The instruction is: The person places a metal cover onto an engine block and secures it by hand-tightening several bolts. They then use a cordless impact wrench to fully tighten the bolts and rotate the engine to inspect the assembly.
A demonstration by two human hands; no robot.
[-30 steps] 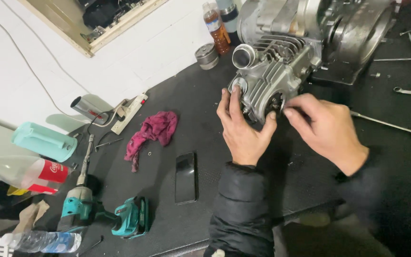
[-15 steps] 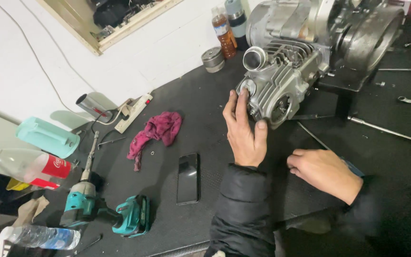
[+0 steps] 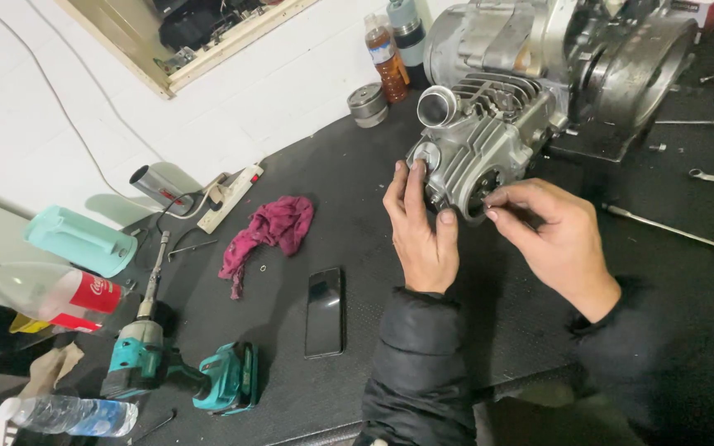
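A grey metal engine (image 3: 539, 91) with a finned cylinder head (image 3: 481, 140) lies on the black rubber mat (image 3: 357, 215). My left hand (image 3: 423, 227) rests flat against the near end of the cylinder head, fingers up along its side. My right hand (image 3: 551, 235) is at the round opening in the head's front face, thumb and forefinger pinched together on something small that I cannot make out. Both arms are in dark sleeves.
A dark phone (image 3: 325, 311) and a crumpled magenta rag (image 3: 270, 227) lie left of my hands. A teal cordless drill (image 3: 171, 367), plastic bottles (image 3: 39, 293), a power strip (image 3: 229, 196) and a turquoise container (image 3: 80, 241) sit further left. Long metal rods and a wrench (image 3: 671, 230) lie right.
My right hand has come back up from the mat to the front of the cylinder head, fingers pinched. The left hand has stayed on the head.
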